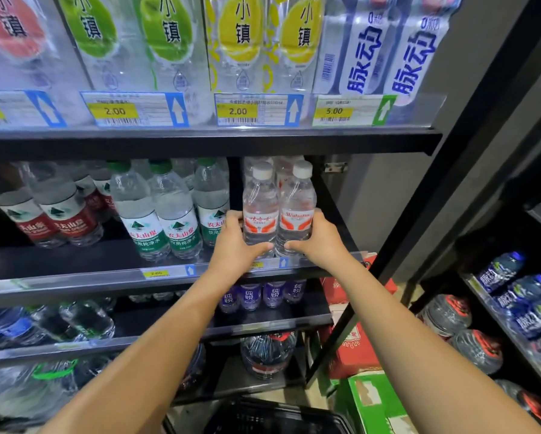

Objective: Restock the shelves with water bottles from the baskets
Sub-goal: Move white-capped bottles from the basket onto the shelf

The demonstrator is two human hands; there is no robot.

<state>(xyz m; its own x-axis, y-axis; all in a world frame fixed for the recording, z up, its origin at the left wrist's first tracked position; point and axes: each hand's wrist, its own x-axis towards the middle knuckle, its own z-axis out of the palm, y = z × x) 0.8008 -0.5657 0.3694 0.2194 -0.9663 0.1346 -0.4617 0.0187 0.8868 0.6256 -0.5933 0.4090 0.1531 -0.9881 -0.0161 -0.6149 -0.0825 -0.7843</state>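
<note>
left hand (231, 242): gripping the left clear plastic water bottle with white cap and red-orange label (260, 208), thumb lying across its lower front, fingers curling round its left side.
right hand (321, 239): gripping the matching right bottle (298, 205) from the right, thumb meeting the other near the base.
bottle position: both are standing upright and touching, in the right bay of the black middle shelf (75, 261), near the front; similar bottles are sitting just behind.
risk, squeeze: the pair is being held only by side pressure, so easing off unevenly is likely letting one tip forward over the clear price-tag rail (169, 272).
risk, push: shoving back hard is likely toppling the rear row.
left edge: the black divider panel (236, 183) is sitting just beside the left knuckles, with green-capped bottles (156, 211) beyond it.
headroom: the upper shelf edge (200, 142) is hanging near above the caps, so sliding looks safer than lifting.
open room: the space toward the person is looking free; the black plastic basket (278, 418) is lying below the arms, contents not showing.
</note>
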